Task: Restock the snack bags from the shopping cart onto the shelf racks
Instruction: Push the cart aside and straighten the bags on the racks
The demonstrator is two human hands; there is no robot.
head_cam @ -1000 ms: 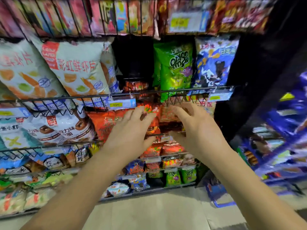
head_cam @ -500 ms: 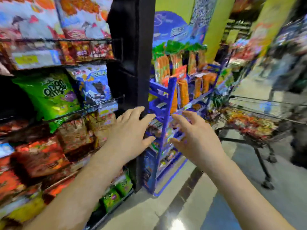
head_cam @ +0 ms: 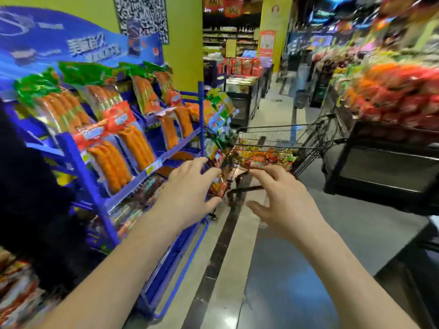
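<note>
A wire shopping cart [head_cam: 308, 136] stands in the aisle ahead, and red and yellow snack bags [head_cam: 266, 155] lie in its basket. My left hand [head_cam: 187, 193] and my right hand [head_cam: 282, 200] are stretched out in front of me, side by side, fingers spread and relaxed. Neither hand holds anything. Both hover short of the cart, a little below its near end. The snack shelf racks show only as a blurred strip of red bags [head_cam: 19, 288] at the bottom left.
A blue display rack [head_cam: 133, 184] of orange sausage packs stands close on my left, beside a black shelf post [head_cam: 28, 186]. On the right a dark bin [head_cam: 384, 162] piled with red and orange goods narrows the aisle. Grey floor [head_cam: 285, 281] lies underfoot.
My view has swung right, away from the snack racks and onto the aisle and the cart. Both hands left the rack and stay open, now held out toward the cart.
</note>
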